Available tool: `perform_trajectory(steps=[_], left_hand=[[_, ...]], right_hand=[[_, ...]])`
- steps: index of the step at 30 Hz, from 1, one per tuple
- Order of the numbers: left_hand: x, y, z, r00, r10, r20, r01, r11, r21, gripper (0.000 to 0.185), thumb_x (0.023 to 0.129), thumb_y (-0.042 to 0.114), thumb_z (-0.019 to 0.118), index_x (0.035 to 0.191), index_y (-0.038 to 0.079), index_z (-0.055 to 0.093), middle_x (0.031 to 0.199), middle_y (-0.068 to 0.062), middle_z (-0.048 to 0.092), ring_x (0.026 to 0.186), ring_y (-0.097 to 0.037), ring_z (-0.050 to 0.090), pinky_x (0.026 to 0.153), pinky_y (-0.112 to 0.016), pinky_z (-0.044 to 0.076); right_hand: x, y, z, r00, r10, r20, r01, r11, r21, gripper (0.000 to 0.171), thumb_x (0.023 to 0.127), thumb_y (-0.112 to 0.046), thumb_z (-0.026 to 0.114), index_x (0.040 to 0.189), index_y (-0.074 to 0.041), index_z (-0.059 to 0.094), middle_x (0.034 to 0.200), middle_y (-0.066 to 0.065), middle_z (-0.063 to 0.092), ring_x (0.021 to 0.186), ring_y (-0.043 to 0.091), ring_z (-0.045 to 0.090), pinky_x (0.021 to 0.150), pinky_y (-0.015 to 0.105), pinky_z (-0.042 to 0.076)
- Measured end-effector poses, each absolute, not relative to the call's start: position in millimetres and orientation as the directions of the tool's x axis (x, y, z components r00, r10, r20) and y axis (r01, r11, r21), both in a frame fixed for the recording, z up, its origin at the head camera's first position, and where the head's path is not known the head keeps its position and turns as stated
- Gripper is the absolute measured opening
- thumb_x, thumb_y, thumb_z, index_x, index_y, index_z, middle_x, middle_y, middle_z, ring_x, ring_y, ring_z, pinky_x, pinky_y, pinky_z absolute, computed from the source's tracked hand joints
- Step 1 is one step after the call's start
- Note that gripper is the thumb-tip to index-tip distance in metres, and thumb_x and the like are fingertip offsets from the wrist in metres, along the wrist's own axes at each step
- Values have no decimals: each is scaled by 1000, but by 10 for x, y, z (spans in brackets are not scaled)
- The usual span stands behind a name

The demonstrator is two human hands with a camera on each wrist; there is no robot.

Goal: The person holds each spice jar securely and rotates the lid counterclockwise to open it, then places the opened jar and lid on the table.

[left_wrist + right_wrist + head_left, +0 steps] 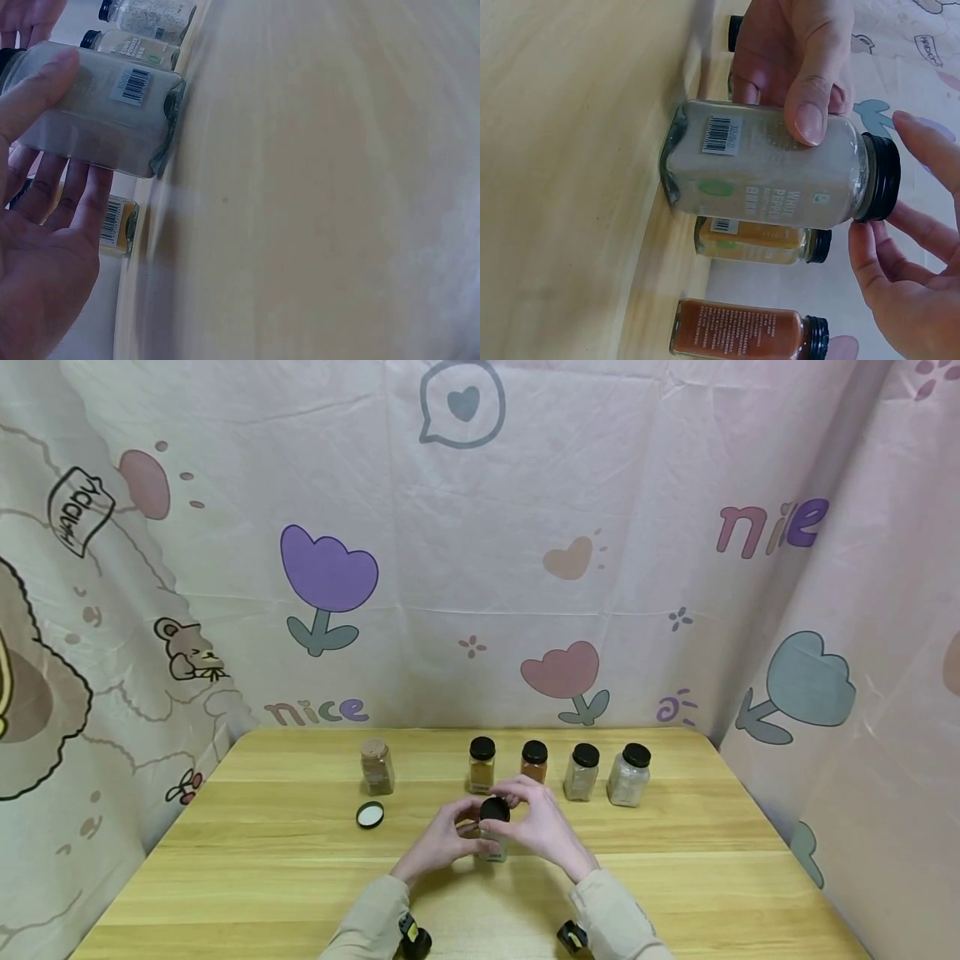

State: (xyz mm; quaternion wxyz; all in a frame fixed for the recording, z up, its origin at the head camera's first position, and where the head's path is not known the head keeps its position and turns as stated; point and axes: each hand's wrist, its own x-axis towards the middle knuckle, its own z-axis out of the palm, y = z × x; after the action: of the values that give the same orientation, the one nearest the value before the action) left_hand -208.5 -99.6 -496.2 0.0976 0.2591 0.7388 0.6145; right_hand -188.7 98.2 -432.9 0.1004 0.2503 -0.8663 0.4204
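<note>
A clear jar of white powder (492, 843) with a black lid (494, 810) stands on the wooden table (675, 877) at the front middle. My left hand (459, 828) grips the jar's body, thumb on the front face, as the left wrist view shows of the jar (112, 112) and left hand (64, 135). My right hand (516, 802) curls over the lid from the right. In the right wrist view the jar (765, 172) reads "white pepper", and the right hand (889, 180) has fingers round the lid (881, 180).
Behind stand a row of black-lidded jars: yellow (482, 766), orange (534, 762), and two pale ones (582, 772) (628, 775). At the left an open jar of brown spice (377, 767) stands with its loose lid (370, 814) lying nearby. Printed cloth walls close three sides.
</note>
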Motion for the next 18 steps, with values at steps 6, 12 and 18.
perform_trajectory(steps=[6,12,18], left_hand=[[-2089,-998,-4966,-842,509,178,262,96,960,49,82,8,82,126,1,61,128,-18,63,116,-9,63,111,-31,51],[-2084,-1009,-4969,-844,505,182,259,86,962,50,82,7,82,126,2,61,129,-18,63,116,-7,63,111,-29,50],[-2082,-995,-4967,-847,500,180,257,88,962,52,82,6,81,128,1,60,131,-19,62,123,-22,62,111,-30,50]], right_hand=[[-1876,965,-4307,-845,-345,409,-535,534,-655,35,76,-23,88,107,-10,76,104,3,73,88,16,64,77,19,51],[-1869,958,-4290,-831,-371,415,-557,538,-633,32,78,-16,86,106,-6,77,105,5,73,91,19,67,79,23,55],[-1863,968,-4273,-798,-430,422,-601,527,-601,28,80,-8,80,107,-5,76,111,9,72,103,27,69,91,40,60]])
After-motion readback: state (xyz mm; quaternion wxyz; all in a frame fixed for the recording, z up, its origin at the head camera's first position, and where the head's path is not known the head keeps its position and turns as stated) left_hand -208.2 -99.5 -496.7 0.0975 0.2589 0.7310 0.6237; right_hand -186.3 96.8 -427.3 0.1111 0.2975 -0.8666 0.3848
